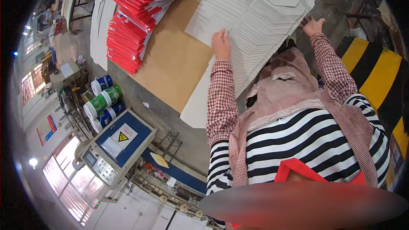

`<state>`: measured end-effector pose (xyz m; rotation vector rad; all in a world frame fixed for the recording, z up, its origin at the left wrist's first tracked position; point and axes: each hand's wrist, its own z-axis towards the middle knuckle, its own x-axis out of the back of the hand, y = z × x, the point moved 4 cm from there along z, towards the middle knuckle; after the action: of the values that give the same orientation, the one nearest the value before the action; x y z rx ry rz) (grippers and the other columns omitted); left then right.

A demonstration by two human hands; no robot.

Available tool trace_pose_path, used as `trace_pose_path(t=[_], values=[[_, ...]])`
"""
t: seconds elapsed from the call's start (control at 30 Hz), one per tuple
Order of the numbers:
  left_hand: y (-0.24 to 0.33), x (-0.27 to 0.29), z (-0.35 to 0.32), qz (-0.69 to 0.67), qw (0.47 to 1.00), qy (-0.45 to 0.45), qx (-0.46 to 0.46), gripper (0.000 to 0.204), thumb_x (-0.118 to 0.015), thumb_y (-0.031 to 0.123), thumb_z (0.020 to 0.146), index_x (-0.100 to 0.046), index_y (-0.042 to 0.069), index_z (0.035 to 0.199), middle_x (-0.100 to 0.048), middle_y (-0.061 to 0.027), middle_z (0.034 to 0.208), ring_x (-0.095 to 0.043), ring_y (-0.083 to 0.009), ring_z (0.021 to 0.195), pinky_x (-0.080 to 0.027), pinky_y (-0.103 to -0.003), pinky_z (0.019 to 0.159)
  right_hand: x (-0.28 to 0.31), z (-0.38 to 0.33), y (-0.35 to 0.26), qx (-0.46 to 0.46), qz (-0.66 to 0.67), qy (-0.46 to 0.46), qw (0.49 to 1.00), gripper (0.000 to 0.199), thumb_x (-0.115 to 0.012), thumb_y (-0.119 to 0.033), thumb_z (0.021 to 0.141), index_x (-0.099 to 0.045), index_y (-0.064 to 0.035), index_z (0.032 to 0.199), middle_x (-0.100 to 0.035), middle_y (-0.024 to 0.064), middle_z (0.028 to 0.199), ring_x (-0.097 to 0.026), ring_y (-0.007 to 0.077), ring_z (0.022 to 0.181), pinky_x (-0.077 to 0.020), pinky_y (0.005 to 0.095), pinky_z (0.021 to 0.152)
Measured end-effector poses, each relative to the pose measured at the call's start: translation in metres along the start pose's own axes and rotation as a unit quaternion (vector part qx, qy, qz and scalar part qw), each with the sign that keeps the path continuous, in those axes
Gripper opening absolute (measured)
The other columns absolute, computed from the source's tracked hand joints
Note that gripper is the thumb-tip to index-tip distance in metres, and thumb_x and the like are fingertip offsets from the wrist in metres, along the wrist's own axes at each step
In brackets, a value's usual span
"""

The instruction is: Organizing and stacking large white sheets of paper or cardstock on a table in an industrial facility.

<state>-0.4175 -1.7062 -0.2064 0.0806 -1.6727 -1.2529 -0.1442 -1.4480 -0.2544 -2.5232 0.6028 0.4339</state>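
Note:
Overlapping white card sheets (264,38) lie fanned in long rows on the table in front of me. My left hand (220,44) is at the left border of these rows, its fingers curled together on the edge of the sheets. What lies under its fingertips is partly hidden. Off the right edge of the rows, my right hand (313,26) has its thumb and fingers apart, with nothing visible in it. Checked sleeve covers reach along both forearms. Left of the sheets, a bare stretch of brown board (174,59) shows.
Fanned stacks of red and white folded packets (128,38) cover the board's far left. A blue-topped machine cabinet (123,138) with a control panel stands lower left, near several paint-style buckets (102,102). At the right is a yellow-and-black striped surface (370,66).

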Motion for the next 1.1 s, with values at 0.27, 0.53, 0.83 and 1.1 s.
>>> trace_pose_path(t=[0.27, 0.53, 0.83, 1.1], values=[[0.026, -0.013, -0.003, 0.055, 0.995, -0.064, -0.058, 0.02, -0.048, 0.013, 0.08, -0.06, 0.003, 0.091, -0.055, -0.0159, 0.078, -0.051, -0.0299, 0.076, -0.041, -0.037, 0.068, 0.059, 0.082, 0.021, -0.018, 0.049, -0.023, 0.998, 0.08, -0.016, -0.063, 0.08, -0.016, -0.0041, 0.133, -0.022, 0.0136, 0.137, -0.019, 0.0253, 0.126, -0.01, 0.0412, 0.103], [-0.057, 0.065, -0.059, 0.099, 0.975, -0.088, 0.18, 0.02, -0.049, 0.015, 0.08, -0.06, 0.002, 0.091, -0.056, -0.0153, 0.079, -0.053, -0.0277, 0.074, -0.041, -0.036, 0.066, 0.032, -0.044, 0.109, -0.098, -0.039, 0.04, 0.994, 0.092, -0.015, -0.074, 0.071, -0.01, -0.0068, 0.134, -0.008, 0.0118, 0.14, -0.011, 0.0261, 0.129, -0.0049, 0.0419, 0.103], [-0.056, 0.088, -0.074, 0.038, 0.989, -0.094, 0.105, 0.021, -0.049, 0.017, 0.081, -0.061, 0.002, 0.089, -0.055, -0.0149, 0.081, -0.052, -0.0287, 0.078, -0.041, -0.037, 0.069, 0.07, -0.032, 0.161, -0.136, -0.039, 0.093, 0.986, 0.092, -0.019, -0.075, 0.069, -0.016, -0.008, 0.133, -0.021, 0.0122, 0.137, -0.021, 0.0297, 0.124, -0.01, 0.0472, 0.1], [-0.074, 0.102, -0.098, 0.066, 0.994, -0.019, 0.087, 0.019, -0.051, 0.015, 0.081, -0.061, 0.001, 0.088, -0.058, -0.0148, 0.075, -0.054, -0.025, 0.071, -0.041, -0.032, 0.066, 0.027, -0.1, 0.22, -0.228, 0.042, 0.079, 0.97, 0.076, -0.024, -0.064, 0.079, -0.024, -0.0079, 0.13, -0.025, 0.0096, 0.135, -0.027, 0.0275, 0.121, -0.0184, 0.0456, 0.1]])
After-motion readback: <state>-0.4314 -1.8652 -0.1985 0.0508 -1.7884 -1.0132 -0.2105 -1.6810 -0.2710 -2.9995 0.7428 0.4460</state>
